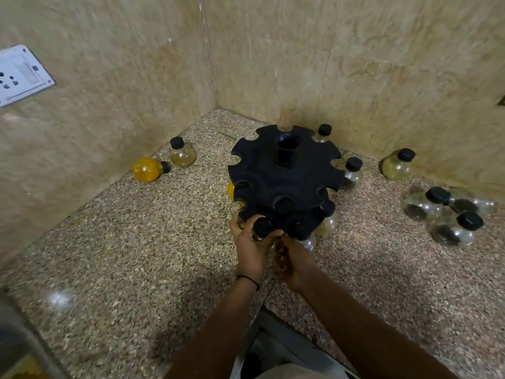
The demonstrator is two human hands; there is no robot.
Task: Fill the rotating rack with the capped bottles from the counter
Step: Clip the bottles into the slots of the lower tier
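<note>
A black rotating rack (284,176) with notched rims stands in the counter's corner. At its near edge my left hand (250,244) and my right hand (293,255) together hold a black-capped bottle (263,227) against a lower slot. A few capped bottles hang in the lower tier, one with pale yellow contents (326,221). Loose bottles lie around: a yellow one on its side (147,169), an upright pale one (182,153), two behind the rack (352,170), one by the right wall (397,164), and a cluster of three (448,214) at right.
Tiled walls (136,91) meet in a corner behind the rack. A white switch plate (20,75) is on the left wall. The speckled granite counter (136,255) ends at a front edge near my body; a blurred container sits at bottom left (16,351).
</note>
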